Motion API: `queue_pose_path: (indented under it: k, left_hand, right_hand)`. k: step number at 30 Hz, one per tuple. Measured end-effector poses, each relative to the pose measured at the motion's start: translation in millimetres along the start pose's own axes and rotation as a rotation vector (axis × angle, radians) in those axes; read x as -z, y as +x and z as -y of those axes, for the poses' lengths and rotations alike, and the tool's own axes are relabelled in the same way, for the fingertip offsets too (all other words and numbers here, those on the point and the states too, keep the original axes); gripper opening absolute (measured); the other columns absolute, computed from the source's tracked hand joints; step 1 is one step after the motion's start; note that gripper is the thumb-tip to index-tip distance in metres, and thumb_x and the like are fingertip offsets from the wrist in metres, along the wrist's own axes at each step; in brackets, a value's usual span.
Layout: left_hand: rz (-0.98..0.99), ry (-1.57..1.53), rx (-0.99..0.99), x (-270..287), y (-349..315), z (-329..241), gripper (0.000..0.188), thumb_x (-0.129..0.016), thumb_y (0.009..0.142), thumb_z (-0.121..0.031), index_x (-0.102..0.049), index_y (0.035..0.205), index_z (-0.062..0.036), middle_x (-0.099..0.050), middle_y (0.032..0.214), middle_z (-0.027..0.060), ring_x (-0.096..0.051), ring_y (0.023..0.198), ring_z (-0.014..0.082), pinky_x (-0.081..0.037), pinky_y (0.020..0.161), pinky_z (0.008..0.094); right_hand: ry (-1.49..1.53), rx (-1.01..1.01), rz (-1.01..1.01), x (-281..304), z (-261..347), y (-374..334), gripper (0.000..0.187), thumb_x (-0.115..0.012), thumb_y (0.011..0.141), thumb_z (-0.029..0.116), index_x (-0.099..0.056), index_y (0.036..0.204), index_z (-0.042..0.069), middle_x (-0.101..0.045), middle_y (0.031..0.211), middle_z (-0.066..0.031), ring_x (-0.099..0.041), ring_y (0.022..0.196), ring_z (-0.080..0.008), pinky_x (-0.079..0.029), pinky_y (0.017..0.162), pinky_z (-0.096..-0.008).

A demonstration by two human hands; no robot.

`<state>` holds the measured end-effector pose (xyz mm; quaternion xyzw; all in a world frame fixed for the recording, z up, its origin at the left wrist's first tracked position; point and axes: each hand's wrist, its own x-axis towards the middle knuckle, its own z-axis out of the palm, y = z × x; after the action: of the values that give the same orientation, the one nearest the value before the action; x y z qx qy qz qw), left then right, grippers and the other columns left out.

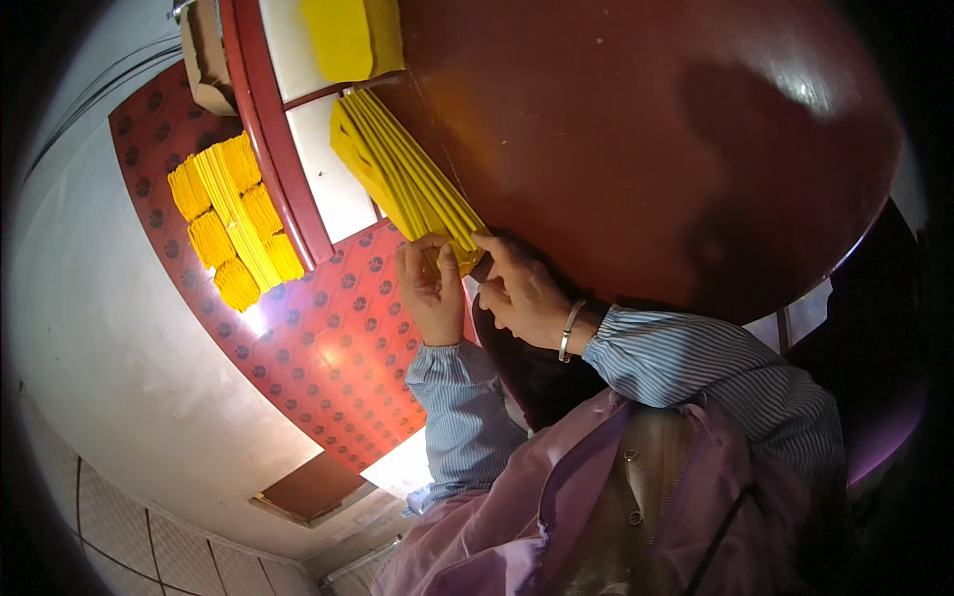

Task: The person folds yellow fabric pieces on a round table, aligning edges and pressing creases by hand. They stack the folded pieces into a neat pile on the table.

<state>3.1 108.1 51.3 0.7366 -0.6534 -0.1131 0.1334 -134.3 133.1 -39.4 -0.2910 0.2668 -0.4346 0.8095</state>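
Note:
A long bundle of yellow pleated strips (407, 169), paper or cloth I cannot tell, lies slantwise along the left edge of the dark red round table (636, 179). Its near end is between my two hands. My left hand (434, 295) is closed there, thumb and forefinger pinching the bundle's end. From the right, my right hand (532, 301) closes on the same end's corner, forefinger laid along the edge and the other fingers curled under. What its thumb presses is partly hidden.
A flat yellow piece (353, 38) lies at the table's far left. Several yellow folded bundles (234, 223) sit lower down on a red patterned sheet (338, 343). A red wooden rail (268, 129) and white panels (333, 169) stand beside the table. Brown cardboard (206, 60) is at the far left.

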Motion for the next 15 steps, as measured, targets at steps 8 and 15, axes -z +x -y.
queue_pose_path:
  k: [8,15]
  left_hand:
    - [0.009,-0.039,-0.006,4,-3,4,0.029,-0.058,0.103,-0.001,-0.069,0.13,-0.0037,-0.054,0.13,0.0104,-0.061,0.118,0.0184,-0.052,0.099,0.0321]
    - [0.023,-0.245,0.074,7,-4,5,0.051,-0.046,0.096,0.008,-0.067,0.141,-0.0024,-0.055,0.134,0.012,-0.059,0.125,0.0221,-0.048,0.11,0.0361]
  right_hand:
    - [-0.006,-0.001,0.037,3,0,2,0.064,-0.055,0.1,0.003,-0.031,0.159,0.001,-0.067,0.083,-0.0093,-0.066,0.06,-0.0148,-0.056,0.05,-0.0312]
    - [-0.007,-0.031,0.069,5,4,1,0.066,-0.056,0.1,0.005,-0.031,0.161,0.001,-0.071,0.086,-0.0085,-0.067,0.06,-0.0133,-0.055,0.047,-0.0278]
